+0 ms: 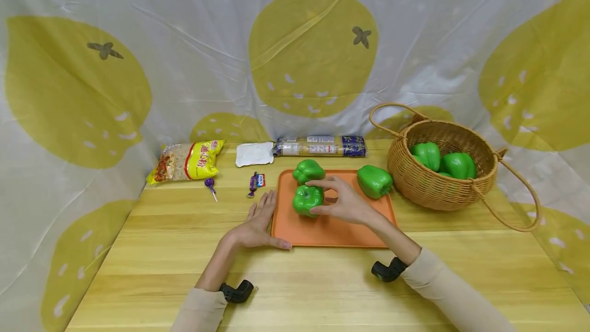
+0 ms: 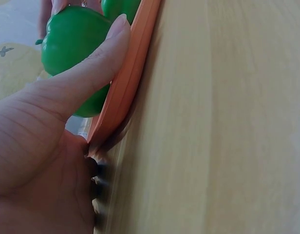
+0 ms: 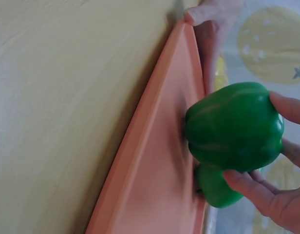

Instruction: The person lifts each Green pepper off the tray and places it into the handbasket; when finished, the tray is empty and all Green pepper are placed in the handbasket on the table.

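My right hand pinches a green bell pepper between thumb and fingertips, above the left part of an orange tray. In the right wrist view the thumb and fingers sit around one end of that pepper. Just behind it on the tray is a second green bell pepper. A third one lies at the tray's right back corner. My left hand rests along the tray's left edge with its fingers extended; its thumb lies by the front left corner.
To the right stands a wicker basket holding several green peppers, its handles spread outward. Behind the tray lie a noodle packet and a white packet. Farther left are a yellow snack bag, a lollipop and small wrapped sweets.
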`<action>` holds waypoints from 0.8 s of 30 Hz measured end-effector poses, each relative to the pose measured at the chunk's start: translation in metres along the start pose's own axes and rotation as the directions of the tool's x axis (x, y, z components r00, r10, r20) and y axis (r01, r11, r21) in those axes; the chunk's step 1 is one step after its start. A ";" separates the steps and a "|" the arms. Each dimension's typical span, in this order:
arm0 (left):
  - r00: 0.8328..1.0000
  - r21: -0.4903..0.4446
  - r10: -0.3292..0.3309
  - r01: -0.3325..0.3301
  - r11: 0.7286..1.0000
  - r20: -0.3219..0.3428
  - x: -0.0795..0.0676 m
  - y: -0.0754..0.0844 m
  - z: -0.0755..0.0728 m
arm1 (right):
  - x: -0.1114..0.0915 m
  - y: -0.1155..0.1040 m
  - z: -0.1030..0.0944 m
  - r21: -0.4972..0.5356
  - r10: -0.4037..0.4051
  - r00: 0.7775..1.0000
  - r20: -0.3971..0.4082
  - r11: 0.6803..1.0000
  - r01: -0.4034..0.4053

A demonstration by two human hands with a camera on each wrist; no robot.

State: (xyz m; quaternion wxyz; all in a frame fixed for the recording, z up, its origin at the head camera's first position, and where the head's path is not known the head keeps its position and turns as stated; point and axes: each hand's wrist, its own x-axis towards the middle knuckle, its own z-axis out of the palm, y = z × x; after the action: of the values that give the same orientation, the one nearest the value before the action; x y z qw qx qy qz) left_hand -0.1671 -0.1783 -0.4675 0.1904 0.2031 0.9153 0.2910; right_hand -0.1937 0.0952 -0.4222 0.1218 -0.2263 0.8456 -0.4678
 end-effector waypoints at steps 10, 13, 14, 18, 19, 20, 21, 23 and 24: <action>1.000 -0.001 -0.001 0.001 1.000 -0.009 -0.001 -0.002 0.002 | -0.012 0.003 -0.018 0.003 0.001 1.000 -0.020 1.000 -0.001; 1.000 -0.001 -0.004 0.004 1.000 -0.006 -0.001 -0.001 0.002 | -0.015 0.004 -0.027 0.025 -0.005 1.000 -0.015 1.000 0.005; 1.000 -0.002 -0.004 0.004 1.000 -0.007 -0.001 0.000 0.002 | -0.016 0.004 -0.030 0.034 -0.008 1.000 -0.012 0.999 0.008; 1.000 -0.009 -0.003 0.002 1.000 -0.006 0.000 0.000 0.001 | -0.021 0.003 -0.044 0.004 -0.010 1.000 -0.020 1.000 0.010; 1.000 -0.014 -0.001 0.001 1.000 -0.006 0.000 0.000 0.001 | -0.023 0.002 -0.048 -0.022 -0.014 1.000 -0.026 1.000 0.014; 1.000 -0.019 0.000 0.000 1.000 -0.004 0.001 -0.001 0.001 | -0.025 0.001 -0.052 -0.036 -0.017 0.999 -0.030 0.999 0.016; 1.000 -0.021 0.000 -0.001 1.000 -0.002 0.001 -0.001 0.001 | -0.027 0.000 -0.057 -0.043 -0.017 0.999 -0.031 0.999 0.016; 1.000 -0.027 0.002 -0.002 1.000 0.000 0.001 -0.001 0.000 | -0.030 -0.001 -0.066 -0.032 -0.027 0.999 -0.026 0.999 0.026; 1.000 -0.029 0.002 -0.002 1.000 0.001 0.001 -0.001 0.000 | -0.032 -0.002 -0.071 -0.026 -0.034 0.999 -0.023 0.999 0.033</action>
State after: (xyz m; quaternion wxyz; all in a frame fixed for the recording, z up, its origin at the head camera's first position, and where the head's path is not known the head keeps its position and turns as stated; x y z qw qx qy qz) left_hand -0.1680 -0.1784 -0.4684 0.1935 0.2016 0.9107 0.3041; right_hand -0.1952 0.1624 -0.3827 0.1011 -0.2364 0.8489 -0.4618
